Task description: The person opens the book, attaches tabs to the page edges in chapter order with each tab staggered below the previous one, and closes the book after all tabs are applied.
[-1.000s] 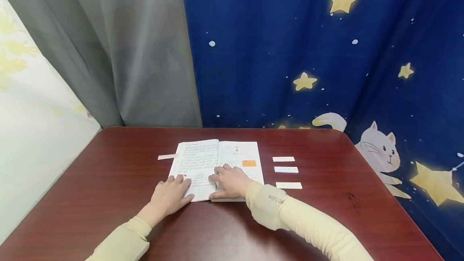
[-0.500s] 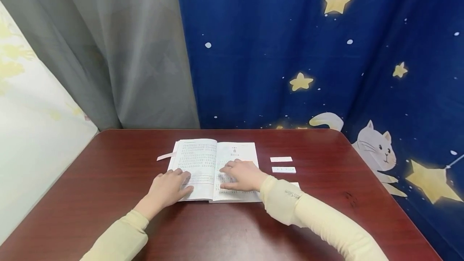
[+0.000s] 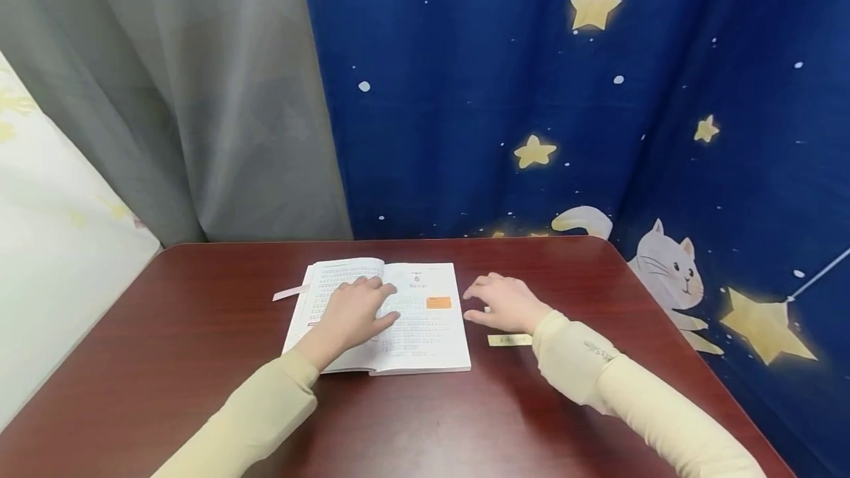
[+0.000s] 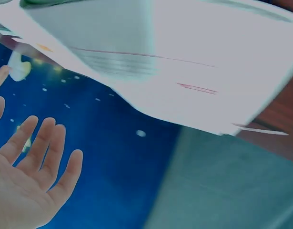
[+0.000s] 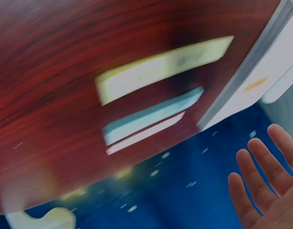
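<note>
Paperback book (image 3: 425,349) is lying spread on the bench (image 3: 425,426), left hand (image 3: 350,312) reaching over it, perhaps to steady it, right hand (image 3: 508,304) hovering near a yellow paper strip (image 3: 509,340), both grips loosely parted and empty

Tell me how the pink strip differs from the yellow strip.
The pink strip juts from the left edge of the open book; the yellow strip lies on the table. In the head view, the pink strip slants, while the yellow strip sits nearly level. Both are narrow.
</note>
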`<control>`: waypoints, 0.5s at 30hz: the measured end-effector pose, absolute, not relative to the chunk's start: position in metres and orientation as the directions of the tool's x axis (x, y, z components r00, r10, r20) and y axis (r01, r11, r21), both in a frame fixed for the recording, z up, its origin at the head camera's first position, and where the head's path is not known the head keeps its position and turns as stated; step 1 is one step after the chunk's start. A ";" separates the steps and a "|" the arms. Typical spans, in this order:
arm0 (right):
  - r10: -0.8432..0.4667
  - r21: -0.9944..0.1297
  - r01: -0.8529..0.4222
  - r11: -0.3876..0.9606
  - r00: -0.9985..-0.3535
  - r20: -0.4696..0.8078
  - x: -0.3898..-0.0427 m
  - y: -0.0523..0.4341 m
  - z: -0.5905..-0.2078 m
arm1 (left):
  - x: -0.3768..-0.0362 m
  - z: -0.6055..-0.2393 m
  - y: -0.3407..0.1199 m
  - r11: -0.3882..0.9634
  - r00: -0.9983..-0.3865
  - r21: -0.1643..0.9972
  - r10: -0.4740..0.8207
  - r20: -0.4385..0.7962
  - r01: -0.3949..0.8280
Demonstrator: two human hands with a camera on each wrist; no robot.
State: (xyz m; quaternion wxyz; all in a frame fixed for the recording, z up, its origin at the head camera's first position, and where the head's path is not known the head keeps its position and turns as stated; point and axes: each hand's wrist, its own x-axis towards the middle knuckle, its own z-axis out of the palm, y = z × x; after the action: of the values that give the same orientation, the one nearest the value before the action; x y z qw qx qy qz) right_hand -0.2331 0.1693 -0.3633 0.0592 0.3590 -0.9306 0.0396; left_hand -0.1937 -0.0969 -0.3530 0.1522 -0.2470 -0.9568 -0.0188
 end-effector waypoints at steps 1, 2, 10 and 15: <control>-0.652 -0.030 -0.662 0.749 -0.745 0.144 -0.234 0.176 -0.363 | -0.197 -0.353 -0.089 0.873 -0.828 -0.035 0.474 0.299 0.487; -0.642 -0.029 -0.652 0.758 -0.752 0.149 -0.236 0.183 -0.363 | -0.201 -0.353 -0.081 0.869 -0.826 -0.029 0.479 0.297 0.494; -0.558 -0.020 -0.563 0.826 -0.822 0.112 -0.249 0.225 -0.372 | -0.225 -0.360 -0.018 0.835 -0.807 0.001 0.532 0.257 0.551; -0.522 -0.014 -0.524 0.852 -0.850 0.071 -0.254 0.241 -0.383 | -0.235 -0.372 0.016 0.827 -0.813 0.000 0.553 0.182 0.563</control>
State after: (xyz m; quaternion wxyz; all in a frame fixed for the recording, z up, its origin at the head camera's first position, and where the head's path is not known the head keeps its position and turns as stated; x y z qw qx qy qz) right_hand -0.2536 0.2412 -0.3827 0.0325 0.2717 -0.9617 0.0163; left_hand -0.2345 0.0164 -0.3718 0.0875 -0.2931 -0.9517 -0.0268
